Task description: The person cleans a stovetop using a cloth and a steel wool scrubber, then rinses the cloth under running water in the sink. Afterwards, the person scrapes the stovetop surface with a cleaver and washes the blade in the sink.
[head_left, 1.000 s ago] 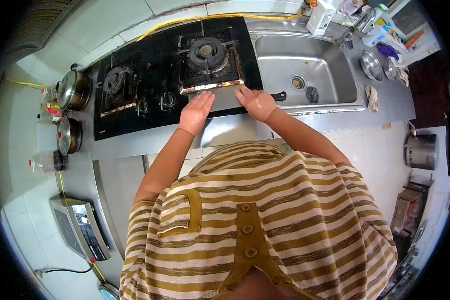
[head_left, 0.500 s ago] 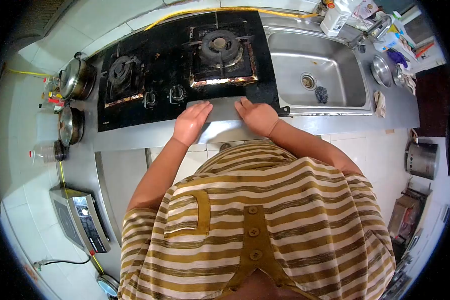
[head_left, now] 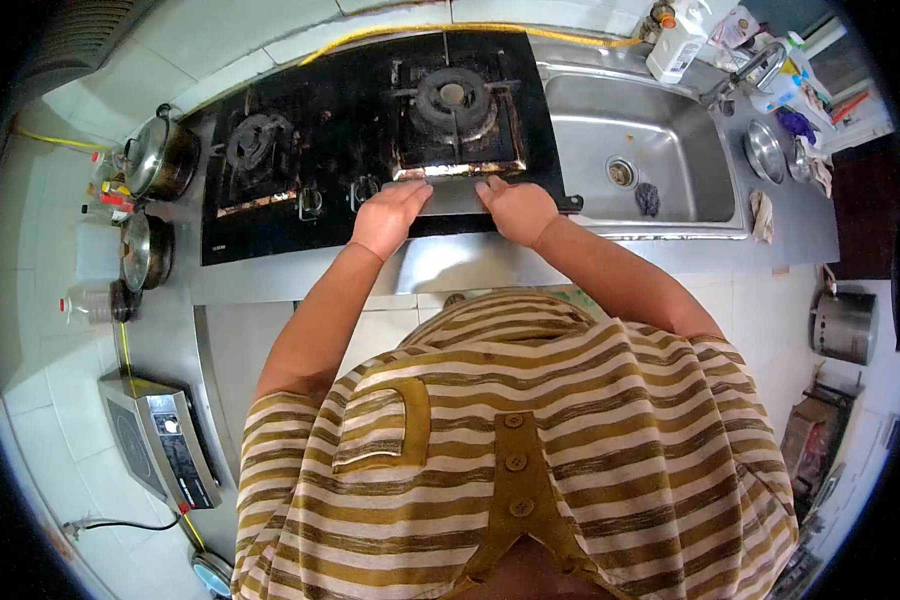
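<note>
A cleaver (head_left: 454, 196) lies crosswise on the black glass gas stove (head_left: 260, 225), in front of the right-hand burner (head_left: 452, 102). Its broad grey blade shows between my hands, and its black handle end sticks out past my right wrist. My left hand (head_left: 394, 215) grips the blade's left part, fingers together on top. On the other side, my right hand (head_left: 520, 211) holds the part near the handle, fingertips on the blade. The undersides of both hands are hidden. Rust and burnt grime cover the tray around the burner.
Right of the stove is a steel sink (head_left: 670, 135) holding a dark scouring pad (head_left: 647, 198). Metal bowls (head_left: 765, 152) and a rag (head_left: 761, 216) lie beyond it. Lidded pots (head_left: 162, 155) stand at the left, above an induction cooker (head_left: 160, 440). A yellow hose (head_left: 370, 32) runs behind the stove.
Both hands and the cleaver have slid forward over the stove, from near its front edge to close against the burner tray. The view has shifted slightly.
</note>
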Tool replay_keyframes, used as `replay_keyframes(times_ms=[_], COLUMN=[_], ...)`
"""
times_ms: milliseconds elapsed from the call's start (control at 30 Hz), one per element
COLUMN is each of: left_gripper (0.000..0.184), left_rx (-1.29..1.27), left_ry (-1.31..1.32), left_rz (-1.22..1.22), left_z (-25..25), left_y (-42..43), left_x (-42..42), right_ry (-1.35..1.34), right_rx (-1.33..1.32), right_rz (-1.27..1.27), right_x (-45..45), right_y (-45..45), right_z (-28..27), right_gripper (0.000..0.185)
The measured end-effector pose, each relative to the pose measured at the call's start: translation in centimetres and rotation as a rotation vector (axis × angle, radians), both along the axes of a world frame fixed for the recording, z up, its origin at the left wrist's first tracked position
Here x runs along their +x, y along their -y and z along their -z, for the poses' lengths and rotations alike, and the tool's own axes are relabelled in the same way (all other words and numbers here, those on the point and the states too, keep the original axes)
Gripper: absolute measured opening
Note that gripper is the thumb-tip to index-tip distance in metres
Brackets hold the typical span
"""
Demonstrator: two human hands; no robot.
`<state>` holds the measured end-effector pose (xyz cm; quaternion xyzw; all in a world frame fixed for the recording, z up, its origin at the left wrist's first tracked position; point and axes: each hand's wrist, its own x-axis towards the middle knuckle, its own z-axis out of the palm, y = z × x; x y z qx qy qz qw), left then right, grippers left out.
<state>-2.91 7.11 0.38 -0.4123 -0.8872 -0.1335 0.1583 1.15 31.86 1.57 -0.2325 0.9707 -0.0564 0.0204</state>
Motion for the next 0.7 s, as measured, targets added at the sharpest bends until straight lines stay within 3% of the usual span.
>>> replay_keyframes(times_ms=[67, 200, 500, 700], left_gripper=[0.031, 0.03, 0.034, 0.031], left_rx=[-0.024, -0.012, -0.03, 0.01], left_ry=[0.028, 0.0, 0.018, -0.053], left_rz=[0.015, 0.035, -0.057, 0.027], left_z=[0.0, 0.3, 0.6, 1.2], left_y=[0.1, 0.2, -0.8, -0.9], left_x=[-0.5, 2.2, 0.8, 1.9], right_ry=[-0.106, 0.034, -0.021, -0.074], right_rx=[-0.013, 0.0, -0.034, -0.083], right_rz=[-0.047, -0.025, -0.037, -0.075], right_x=[-0.5, 2.1, 0.4, 2.7], right_y=[-0.2, -0.2, -0.9, -1.8], right_z=[0.5, 0.5, 0.7, 1.9], right_gripper=[0.026, 0.026, 0.031, 0.033])
